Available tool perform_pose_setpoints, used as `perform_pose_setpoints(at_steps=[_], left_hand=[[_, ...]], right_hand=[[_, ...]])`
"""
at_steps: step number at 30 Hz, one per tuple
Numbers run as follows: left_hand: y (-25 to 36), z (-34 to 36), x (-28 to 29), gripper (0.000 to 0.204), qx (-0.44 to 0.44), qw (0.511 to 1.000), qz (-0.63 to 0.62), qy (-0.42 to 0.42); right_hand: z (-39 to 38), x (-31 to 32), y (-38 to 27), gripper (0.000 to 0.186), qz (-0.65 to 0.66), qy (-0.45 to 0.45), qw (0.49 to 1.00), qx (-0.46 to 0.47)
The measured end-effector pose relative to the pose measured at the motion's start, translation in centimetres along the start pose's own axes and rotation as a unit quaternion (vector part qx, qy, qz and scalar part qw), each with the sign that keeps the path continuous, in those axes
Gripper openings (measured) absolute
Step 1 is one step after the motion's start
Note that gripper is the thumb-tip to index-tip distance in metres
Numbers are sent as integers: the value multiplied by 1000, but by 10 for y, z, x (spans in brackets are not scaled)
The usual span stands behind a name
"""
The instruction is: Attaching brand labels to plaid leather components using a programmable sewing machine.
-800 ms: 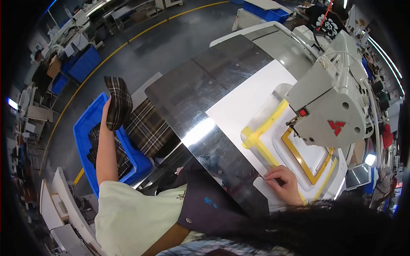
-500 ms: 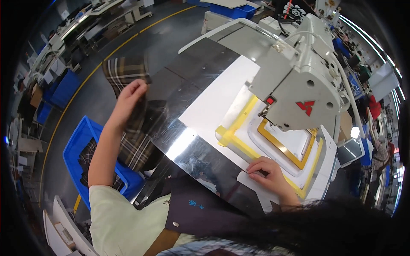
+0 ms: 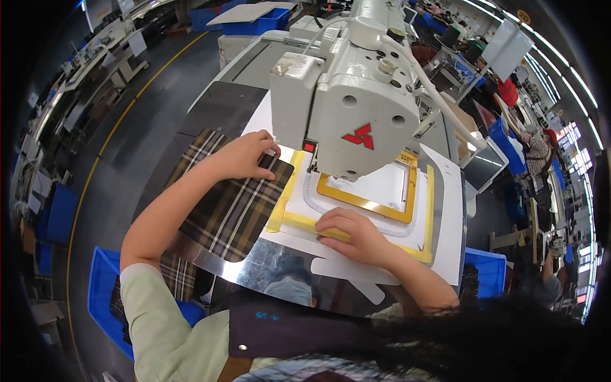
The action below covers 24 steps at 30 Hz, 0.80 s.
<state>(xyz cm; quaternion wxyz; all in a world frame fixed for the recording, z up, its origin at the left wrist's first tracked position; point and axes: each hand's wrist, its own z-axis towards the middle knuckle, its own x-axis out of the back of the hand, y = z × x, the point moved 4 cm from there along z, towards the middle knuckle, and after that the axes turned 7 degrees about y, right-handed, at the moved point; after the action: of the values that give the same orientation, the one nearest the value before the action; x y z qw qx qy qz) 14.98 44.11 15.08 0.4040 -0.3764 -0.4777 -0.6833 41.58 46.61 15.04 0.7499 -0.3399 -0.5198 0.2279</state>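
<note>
A dark brown plaid fabric panel (image 3: 232, 213) with white and tan stripes lies flat on the dark metal plate, its right edge against the yellow-taped template. My left hand (image 3: 251, 156) rests on the panel's upper right part, thumb and fingers apart. My right hand (image 3: 356, 235) is over the template's front strip of yellow tape (image 3: 299, 223), its fingers loosely bent and thumb spread, with nothing seen in them. Beyond it lies a gold-coloured rectangular frame (image 3: 369, 205) inside the template. The white sewing machine head (image 3: 363, 102) stands above the frame and partly hides it.
The polished metal plate (image 3: 248, 270) runs along my front. A blue bin (image 3: 102, 293) with more plaid fabric stands at my left, and another blue bin (image 3: 490, 270) at the right. A screen (image 3: 490, 167) is beside the machine. Farther off are workbenches and people.
My left hand has brought the plaid panel from the plate's left side to flat beside the template and loosened its grasp. My right hand stays near the front tape. The view has turned right.
</note>
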Motion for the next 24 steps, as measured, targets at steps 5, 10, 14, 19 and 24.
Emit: perform_pose_setpoints(at_steps=[5,10,14,19,24], left_hand=[[-21,30,-13,46,147,953,-153,-215],[-11,44,-7,50,194,949,-225,-107],[-14,46,-23,47,163,966,-188,-69],[-11,66,-40,41,53,993,-94,-37],[-20,65,-41,32,-74,995,61,18]], right_hand=[[43,-28,-14,34,-384,86,876,280],[64,-55,6,32,-399,45,874,274],[47,-46,19,32,-329,57,914,231],[20,-28,21,31,-357,70,903,228],[4,-22,21,31,-399,78,889,213]])
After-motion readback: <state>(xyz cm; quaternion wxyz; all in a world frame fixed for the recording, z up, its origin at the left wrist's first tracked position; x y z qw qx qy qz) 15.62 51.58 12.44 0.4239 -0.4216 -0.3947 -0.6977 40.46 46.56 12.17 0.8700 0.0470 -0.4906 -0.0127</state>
